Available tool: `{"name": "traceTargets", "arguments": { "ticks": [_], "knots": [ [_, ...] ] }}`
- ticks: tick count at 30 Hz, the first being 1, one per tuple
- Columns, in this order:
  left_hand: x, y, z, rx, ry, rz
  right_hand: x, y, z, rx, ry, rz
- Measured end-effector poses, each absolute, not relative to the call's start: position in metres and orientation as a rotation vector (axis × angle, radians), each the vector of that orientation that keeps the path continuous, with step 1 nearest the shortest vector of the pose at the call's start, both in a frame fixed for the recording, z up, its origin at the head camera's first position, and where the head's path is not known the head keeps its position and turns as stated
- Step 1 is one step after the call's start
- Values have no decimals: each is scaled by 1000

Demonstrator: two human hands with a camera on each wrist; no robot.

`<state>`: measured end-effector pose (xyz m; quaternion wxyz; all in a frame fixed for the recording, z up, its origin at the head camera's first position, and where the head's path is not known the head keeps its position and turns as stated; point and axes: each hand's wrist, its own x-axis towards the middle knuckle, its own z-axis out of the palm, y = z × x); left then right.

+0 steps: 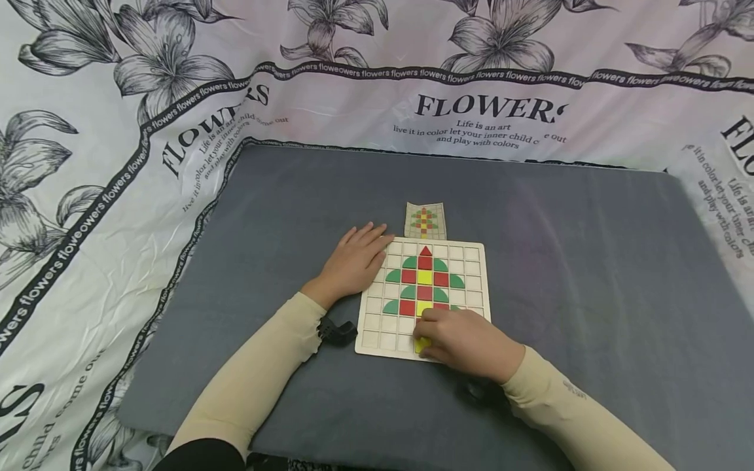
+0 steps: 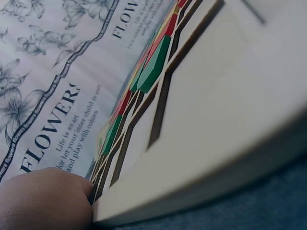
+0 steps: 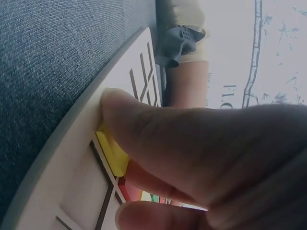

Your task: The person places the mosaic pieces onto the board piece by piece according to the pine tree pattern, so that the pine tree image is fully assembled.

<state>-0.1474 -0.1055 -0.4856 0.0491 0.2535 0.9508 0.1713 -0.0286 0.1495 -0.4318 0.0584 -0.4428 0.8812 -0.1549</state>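
Observation:
A pale square board (image 1: 377,341) with a grid of recesses lies on the table. Red, yellow and green tiles form a tree-like figure on it, topped by a red triangle (image 1: 425,251). My left hand (image 1: 352,260) rests at the board's upper left edge, fingers stretched out. Over the bottom row, my right hand (image 1: 468,340) pinches a yellow square tile (image 3: 112,152) between thumb and fingers. That tile sits low against its recess in the right wrist view; whether it is fully seated I cannot tell. The right hand covers part of the figure's lower right side.
Touching the board's far edge is a small pattern card (image 1: 432,227) showing a similar coloured tree. The table has a dark grey cover (image 1: 589,275). White floral cloth (image 1: 353,111) hangs behind it and on the left. Each wrist wears a dark device.

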Motion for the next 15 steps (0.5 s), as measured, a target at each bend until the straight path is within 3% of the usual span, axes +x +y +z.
{"name": "traceTargets", "arguments": {
  "ticks": [6,15],
  "knots": [
    [-145,-105,-484,797,2885,588,-27,153,-425,-1325,2717,-494],
    [-143,-108,-487,728,2794,799,-45,181,-414,-1081,2880,-646]
  ]
}}
